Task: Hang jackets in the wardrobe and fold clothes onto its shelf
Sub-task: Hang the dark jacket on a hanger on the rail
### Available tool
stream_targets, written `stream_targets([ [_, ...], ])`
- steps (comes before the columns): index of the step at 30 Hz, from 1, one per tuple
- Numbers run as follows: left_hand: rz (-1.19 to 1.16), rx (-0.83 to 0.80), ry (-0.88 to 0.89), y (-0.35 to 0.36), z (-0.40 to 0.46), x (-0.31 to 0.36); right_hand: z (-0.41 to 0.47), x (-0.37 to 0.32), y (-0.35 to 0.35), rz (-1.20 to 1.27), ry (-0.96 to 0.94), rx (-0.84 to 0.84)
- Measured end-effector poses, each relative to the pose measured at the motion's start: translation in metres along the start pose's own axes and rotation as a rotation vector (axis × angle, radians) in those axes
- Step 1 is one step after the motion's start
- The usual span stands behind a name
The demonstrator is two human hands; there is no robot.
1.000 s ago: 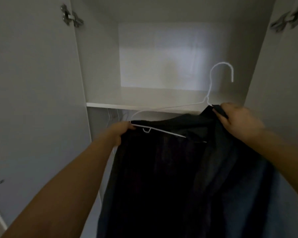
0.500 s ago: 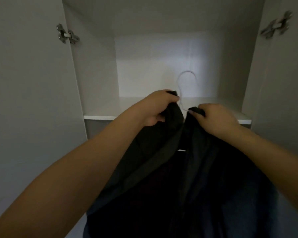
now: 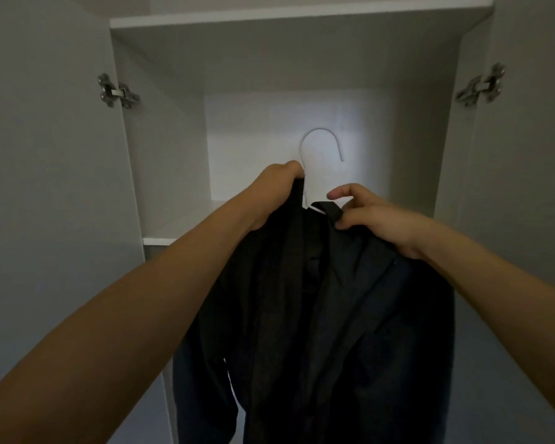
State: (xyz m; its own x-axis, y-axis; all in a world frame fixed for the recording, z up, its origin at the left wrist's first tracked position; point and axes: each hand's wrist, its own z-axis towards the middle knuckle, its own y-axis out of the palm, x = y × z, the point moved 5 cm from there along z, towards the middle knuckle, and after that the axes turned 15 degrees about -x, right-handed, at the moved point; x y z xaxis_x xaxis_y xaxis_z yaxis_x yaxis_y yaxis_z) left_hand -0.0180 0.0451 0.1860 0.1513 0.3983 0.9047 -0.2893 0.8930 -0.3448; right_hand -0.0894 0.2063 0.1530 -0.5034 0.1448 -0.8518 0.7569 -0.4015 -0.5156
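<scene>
Both hands have risen since half a second ago, and the white hanger (image 3: 321,149) now shows more of its hook above them, against the lit back panel of the wardrobe (image 3: 173,129). The left hand (image 3: 276,184) is closed on the dark jacket (image 3: 334,309) at the left side of its collar, right beside the hanger's neck. The right hand (image 3: 375,216) pinches the right side of the collar between thumb and lower fingers, while its index finger sticks out loose toward the hanger. The jacket hangs from the hanger and both grips, draping down in front of the wardrobe opening and covering most of the shelf (image 3: 173,233) edge. Only the left end of the shelf shows beside the left forearm. Both wardrobe doors stand open, with a metal hinge (image 3: 117,91) on the left door and another hinge (image 3: 481,88) on the right.
</scene>
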Motion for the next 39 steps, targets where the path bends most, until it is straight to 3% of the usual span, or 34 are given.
stream_targets([
  [4,-0.180,-0.015,0.015,0.010,-0.001,0.009,0.007,-0.001,0.010,-0.056,0.078,-0.076],
  [8,-0.249,-0.042,0.030,0.023,0.005,0.025,0.013,-0.005,0.011,-0.038,0.122,-0.047],
  [14,-0.288,-0.092,-0.020,0.029,0.020,0.038,0.025,-0.002,0.008,0.072,0.148,0.116],
  [16,-0.059,0.054,-0.008,0.012,0.014,0.038,0.028,0.000,0.004,0.102,0.158,0.182],
  [17,0.097,0.240,0.054,-0.003,0.002,0.032,0.028,0.001,0.001,0.103,0.170,0.212],
  [19,0.168,0.528,0.386,-0.010,-0.047,0.000,0.029,0.003,-0.007,0.095,0.195,0.261],
  [20,0.157,0.529,0.512,0.005,-0.077,-0.030,0.030,0.004,-0.010,0.093,0.207,0.272],
  [21,0.168,0.451,0.513,0.028,-0.104,-0.066,0.031,0.004,-0.011,0.095,0.221,0.272],
  [24,0.236,0.134,0.100,0.108,-0.144,-0.173,0.034,0.006,-0.009,0.083,0.254,0.257],
  [26,0.080,0.105,-0.089,0.142,-0.143,-0.219,0.034,0.008,-0.007,0.064,0.275,0.267],
  [29,-0.257,0.200,-0.229,0.147,-0.130,-0.247,0.026,0.015,-0.009,-0.012,0.253,0.322],
  [33,-0.333,0.367,-0.178,0.086,-0.118,-0.228,0.003,0.028,-0.028,-0.558,0.251,0.432],
  [35,-0.190,0.364,-0.136,0.054,-0.107,-0.199,-0.010,0.039,-0.036,-0.774,0.295,0.479],
  [37,-0.020,0.325,-0.032,0.033,-0.092,-0.163,-0.024,0.054,-0.041,-0.801,0.270,0.523],
  [39,0.152,0.251,0.077,0.022,-0.077,-0.127,-0.037,0.067,-0.043,-0.699,0.219,0.446],
])
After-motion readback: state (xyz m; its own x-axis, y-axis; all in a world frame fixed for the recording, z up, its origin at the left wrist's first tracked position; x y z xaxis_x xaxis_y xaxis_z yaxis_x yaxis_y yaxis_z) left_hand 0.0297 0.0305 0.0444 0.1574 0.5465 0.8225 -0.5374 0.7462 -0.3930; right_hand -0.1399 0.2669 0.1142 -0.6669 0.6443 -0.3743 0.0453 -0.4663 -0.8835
